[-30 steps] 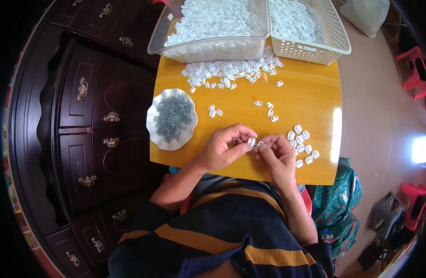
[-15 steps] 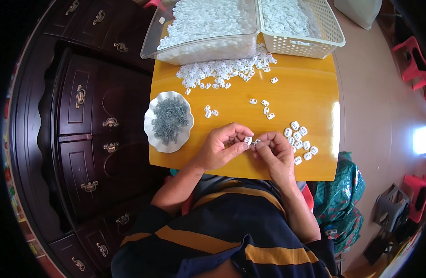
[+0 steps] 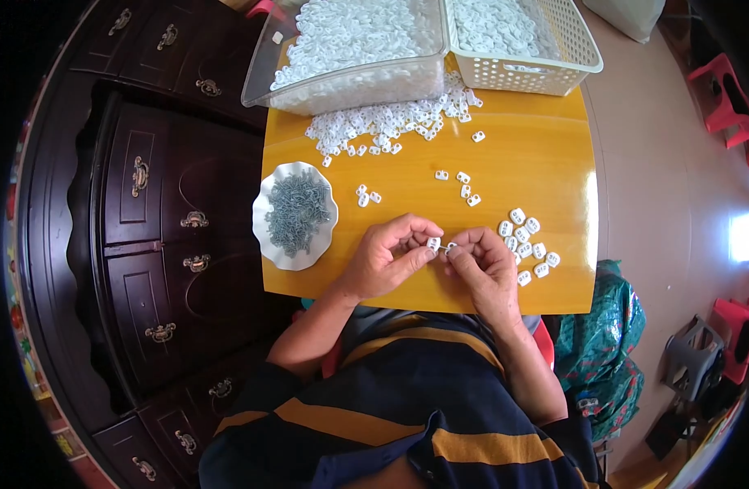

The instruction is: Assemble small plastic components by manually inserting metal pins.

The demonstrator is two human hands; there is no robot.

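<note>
Near the front of the table, my left hand (image 3: pixel 391 257) pinches a small white plastic piece with two holes (image 3: pixel 433 243) between thumb and fingertips. Right beside it, my right hand (image 3: pixel 489 273) is closed on a small thin metal piece (image 3: pixel 445 248), which points toward the white one; the fingers partly cover it. Several thicker white pieces with dark markings (image 3: pixel 525 250) lie to the right of my right hand. Left of my hands stands a white scalloped dish (image 3: pixel 262 232) heaped with small grey metal parts (image 3: pixel 297 210).
A clear plastic bin (image 3: pixel 366 94) and a cream perforated basket (image 3: pixel 546 79), both full of white pieces, stand at the far edge. A loose pile of white pieces (image 3: pixel 383 122) lies before them. Dark wooden drawers (image 3: pixel 138 220) flank the left; a green bag (image 3: pixel 607 318) sits at the right.
The view has shifted slightly. Both hands stay almost in place, and the thin metal piece now shows as a line between the white piece and my right fingertips.
</note>
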